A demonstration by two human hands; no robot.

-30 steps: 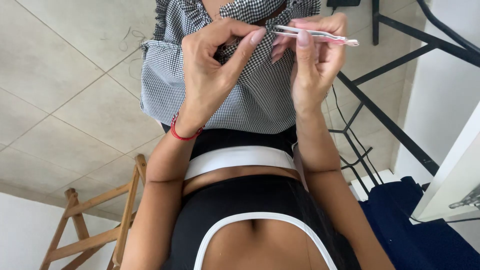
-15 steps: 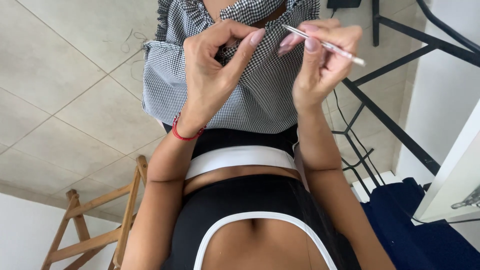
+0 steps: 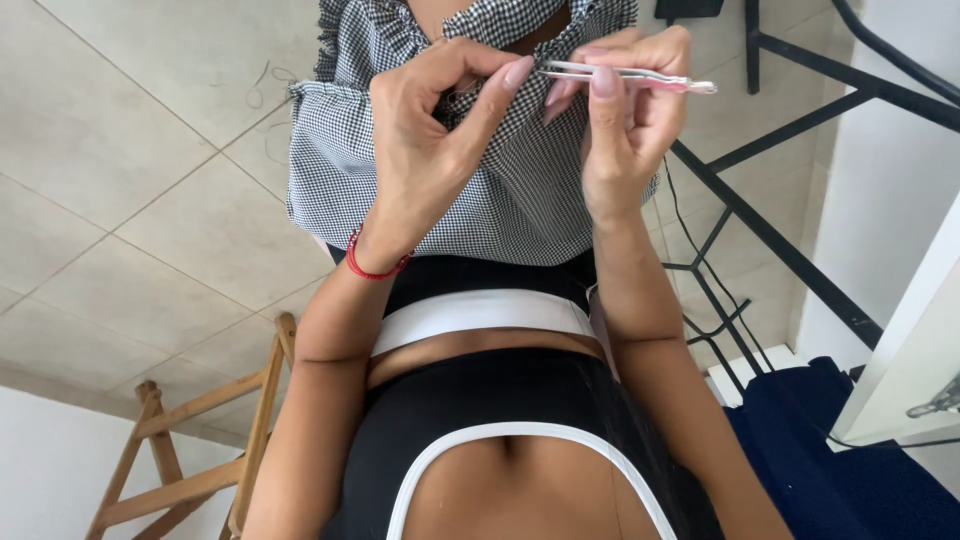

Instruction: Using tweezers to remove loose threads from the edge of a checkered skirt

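Beige tiled floor (image 3: 150, 200), wooden frame (image 3: 200, 440)

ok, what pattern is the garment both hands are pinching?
Small black-and-white gingham check on the ruffled fabric garment, clearest in the head view.

Pale beige tiled floor (image 3: 150, 190), daylit. Wooden frame (image 3: 190, 450) at its lower edge; black metal frame (image 3: 790, 250) and dark blue cloth (image 3: 830, 470) opposite.
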